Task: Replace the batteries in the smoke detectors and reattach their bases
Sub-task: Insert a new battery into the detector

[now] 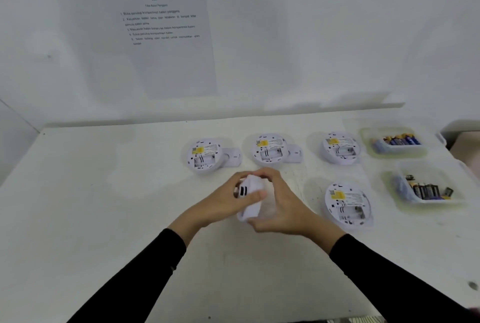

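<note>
While my left hand (223,202) and right hand (285,208) both grip the smoke detector (250,207), it stands tilted on edge between their curled fingers (268,176), over the counter (124,213).

Above the white counter (104,205), the left hand (226,202) and right hand (284,208) both grip a white smoke detector (250,194), tilted on edge with its side vents showing. Four open detectors (346,204) lie back-up behind and to the right, two with a base (232,157) just beside them. At the far right two clear tubs (420,169) hold batteries (426,190), and a printed sheet (168,37) hangs on the wall
</note>
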`<action>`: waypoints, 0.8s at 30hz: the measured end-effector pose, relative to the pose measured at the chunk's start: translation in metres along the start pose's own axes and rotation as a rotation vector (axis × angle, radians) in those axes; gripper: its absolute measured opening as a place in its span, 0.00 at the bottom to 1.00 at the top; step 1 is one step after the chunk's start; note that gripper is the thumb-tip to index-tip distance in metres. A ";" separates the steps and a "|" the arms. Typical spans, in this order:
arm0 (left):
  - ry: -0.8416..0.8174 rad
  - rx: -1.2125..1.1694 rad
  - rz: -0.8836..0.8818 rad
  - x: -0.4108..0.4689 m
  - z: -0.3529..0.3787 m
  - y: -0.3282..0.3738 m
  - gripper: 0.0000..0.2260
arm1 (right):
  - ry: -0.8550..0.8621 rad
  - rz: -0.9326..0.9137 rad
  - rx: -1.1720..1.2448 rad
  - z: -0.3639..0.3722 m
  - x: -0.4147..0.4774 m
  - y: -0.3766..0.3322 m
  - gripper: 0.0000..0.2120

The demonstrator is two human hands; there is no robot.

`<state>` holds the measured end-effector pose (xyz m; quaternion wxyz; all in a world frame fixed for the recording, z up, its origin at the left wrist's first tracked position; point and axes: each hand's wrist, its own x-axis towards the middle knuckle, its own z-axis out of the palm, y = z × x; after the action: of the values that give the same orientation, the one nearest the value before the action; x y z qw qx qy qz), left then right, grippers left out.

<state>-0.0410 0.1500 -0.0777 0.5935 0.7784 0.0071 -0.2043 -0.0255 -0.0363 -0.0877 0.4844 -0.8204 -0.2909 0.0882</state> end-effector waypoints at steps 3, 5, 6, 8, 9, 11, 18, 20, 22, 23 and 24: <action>-0.074 -0.387 0.067 0.005 0.011 0.017 0.22 | 0.055 -0.046 0.052 -0.019 0.006 -0.013 0.41; -0.136 -0.680 0.102 0.010 0.020 0.027 0.25 | 0.103 -0.048 0.089 -0.033 0.006 -0.019 0.40; -0.153 -0.817 0.112 0.013 0.024 0.033 0.27 | 0.132 -0.053 0.080 -0.039 0.005 -0.022 0.37; -0.144 -1.030 0.141 0.019 0.034 0.047 0.28 | 0.202 -0.051 0.029 -0.052 0.002 -0.024 0.33; -0.125 -1.089 0.150 0.021 0.040 0.053 0.26 | 0.227 -0.042 0.001 -0.059 0.000 -0.024 0.32; -0.100 -1.129 0.147 0.026 0.053 0.065 0.20 | 0.248 -0.043 -0.098 -0.072 -0.002 -0.023 0.32; -0.048 -1.173 0.076 0.048 0.086 0.089 0.27 | 0.154 -0.068 -0.422 -0.121 -0.007 -0.018 0.36; -0.044 -1.141 0.080 0.053 0.096 0.093 0.28 | 0.129 -0.082 -0.447 -0.132 -0.011 -0.016 0.37; -0.036 -1.118 0.079 0.057 0.105 0.098 0.29 | 0.110 -0.086 -0.440 -0.143 -0.015 -0.014 0.38; -0.032 -1.111 0.071 0.058 0.110 0.101 0.29 | 0.102 -0.092 -0.434 -0.148 -0.017 -0.012 0.38; -0.034 -1.109 0.063 0.060 0.114 0.103 0.28 | 0.091 -0.103 -0.437 -0.152 -0.019 -0.011 0.38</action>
<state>0.0050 0.0001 -0.0270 0.9202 0.3458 0.0809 -0.1645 0.0201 -0.1563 -0.0027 0.3117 -0.8929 -0.3225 -0.0389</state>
